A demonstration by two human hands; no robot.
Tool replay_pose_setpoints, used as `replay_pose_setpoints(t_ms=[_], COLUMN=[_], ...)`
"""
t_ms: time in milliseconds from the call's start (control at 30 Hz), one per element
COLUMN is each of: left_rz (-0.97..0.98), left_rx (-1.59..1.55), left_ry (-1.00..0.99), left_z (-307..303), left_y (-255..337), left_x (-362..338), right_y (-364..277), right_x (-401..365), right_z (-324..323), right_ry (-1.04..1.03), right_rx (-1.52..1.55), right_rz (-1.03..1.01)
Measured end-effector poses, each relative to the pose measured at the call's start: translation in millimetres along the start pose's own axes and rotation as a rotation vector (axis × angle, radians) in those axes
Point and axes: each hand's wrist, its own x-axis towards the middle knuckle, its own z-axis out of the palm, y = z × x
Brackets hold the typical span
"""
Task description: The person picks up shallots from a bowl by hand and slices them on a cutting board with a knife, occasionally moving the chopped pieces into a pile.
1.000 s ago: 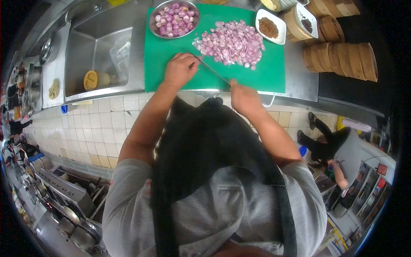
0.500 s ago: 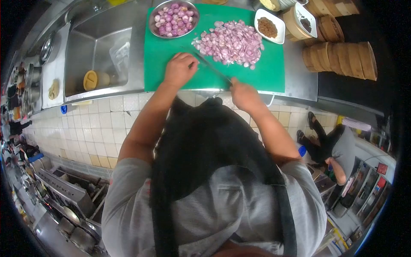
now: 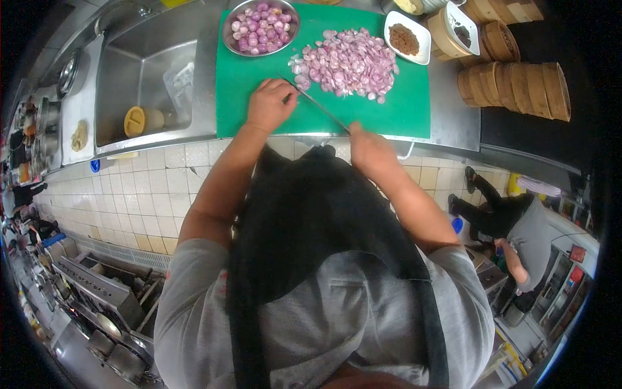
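Note:
My right hand (image 3: 372, 150) is wrapped round the handle of a knife (image 3: 321, 107) at the front edge of the green cutting board (image 3: 389, 120). The blade points up and left, its far end beside my left hand (image 3: 272, 104). That hand is on the board with its fingers curled together; anything between them is too small to make out. Sliced shallots (image 3: 350, 63) lie in a wide heap beyond the blade. A metal bowl (image 3: 227, 40) of whole peeled shallots (image 3: 261, 27) stands at the board's back left.
A white dish (image 3: 424, 55) of brown paste stands at the board's back right, near stacked bamboo steamers (image 3: 515, 91). The metal sink (image 3: 139, 71) at left holds a yellow-lidded container (image 3: 135, 122). Another person (image 3: 525, 223) is at the lower right, behind me.
The knife blade has shifted slightly left, and my right hand has moved slightly lower. My left hand stays nearly in place. The other person has moved a little to the right.

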Motion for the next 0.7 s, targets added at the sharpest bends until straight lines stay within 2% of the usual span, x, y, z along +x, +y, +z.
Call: replay_pose_setpoints(t_ms=[433, 700], left_rz=[0.028, 0.039], left_rx=[0.002, 0.012], left_ry=[0.029, 0.025], left_z=[0, 0], left_y=[-1, -1], left_x=[0, -2], right_y=[4, 4], right_x=[16, 16], right_z=[14, 3], right_ry=[0.005, -0.008], right_rx=[-0.01, -0.002], right_rz=[-0.073, 0.001])
